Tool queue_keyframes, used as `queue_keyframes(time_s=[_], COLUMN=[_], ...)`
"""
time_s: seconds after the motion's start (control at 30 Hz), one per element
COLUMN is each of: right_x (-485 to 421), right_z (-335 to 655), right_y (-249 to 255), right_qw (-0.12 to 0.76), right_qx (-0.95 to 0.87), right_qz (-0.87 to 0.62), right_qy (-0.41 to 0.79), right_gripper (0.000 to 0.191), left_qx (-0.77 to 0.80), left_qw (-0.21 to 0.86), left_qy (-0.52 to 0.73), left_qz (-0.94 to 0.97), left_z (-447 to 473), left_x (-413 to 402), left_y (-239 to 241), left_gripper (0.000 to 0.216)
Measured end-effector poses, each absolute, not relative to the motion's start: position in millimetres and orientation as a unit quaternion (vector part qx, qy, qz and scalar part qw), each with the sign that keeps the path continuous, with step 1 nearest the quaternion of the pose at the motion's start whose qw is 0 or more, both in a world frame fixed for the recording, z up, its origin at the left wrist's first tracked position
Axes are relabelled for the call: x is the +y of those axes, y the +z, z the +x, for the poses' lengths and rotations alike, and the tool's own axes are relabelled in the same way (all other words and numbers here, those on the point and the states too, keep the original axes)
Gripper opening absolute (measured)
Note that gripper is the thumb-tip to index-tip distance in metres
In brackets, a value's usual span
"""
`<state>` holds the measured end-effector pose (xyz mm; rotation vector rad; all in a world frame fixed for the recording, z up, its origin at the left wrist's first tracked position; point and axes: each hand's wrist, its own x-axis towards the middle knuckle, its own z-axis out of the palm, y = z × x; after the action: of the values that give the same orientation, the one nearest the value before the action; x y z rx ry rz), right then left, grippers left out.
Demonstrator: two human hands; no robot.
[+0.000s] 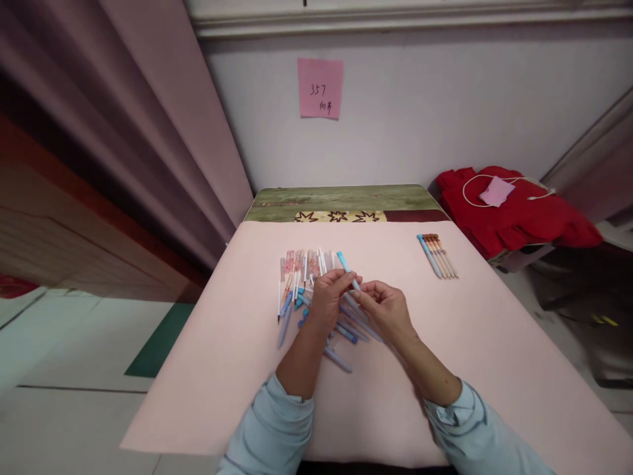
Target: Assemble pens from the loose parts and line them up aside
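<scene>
Both my hands meet over the middle of a pink-covered table (494,343). My left hand (330,300) and my right hand (384,309) are each closed in a pinch on one blue-capped pen (346,267), which sticks up and away from my fingers. Under and around my hands lies a loose pile of pens and pen parts (301,277), some pale blue, some clear with pink print. Several blue pens (346,336) lie just beneath my wrists.
A small neat row of pens (438,255), one blue and the others orange-capped, lies at the table's far right. A red cloth with a white cable (514,208) sits beside the table. A pink note (320,88) hangs on the wall. Curtain at left.
</scene>
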<state>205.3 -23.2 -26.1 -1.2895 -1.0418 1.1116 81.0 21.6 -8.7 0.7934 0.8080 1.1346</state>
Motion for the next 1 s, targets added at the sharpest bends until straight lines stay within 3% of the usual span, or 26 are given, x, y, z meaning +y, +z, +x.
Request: queue_keyframes(time_s=[0.53,1.0], right_x=[-24.7,-23.4], right_z=[204.3,203.5], right_y=[-20.3,-23.6], right_qw=[0.550,0.548], right_qx=[-0.413,-0.418], right_qz=[-0.442,-0.523], right_qy=[0.576,0.501], right_gripper=[0.027,0.034], left_qx=[0.328,0.337], left_qw=[0.735,0.718], left_qy=[0.484,0.493], left_qz=[0.343,0.358], left_z=[79.8,80.3], left_x=[20.3,21.1], left_y=[-2.9,-12.1], left_gripper=[0.026,0.022])
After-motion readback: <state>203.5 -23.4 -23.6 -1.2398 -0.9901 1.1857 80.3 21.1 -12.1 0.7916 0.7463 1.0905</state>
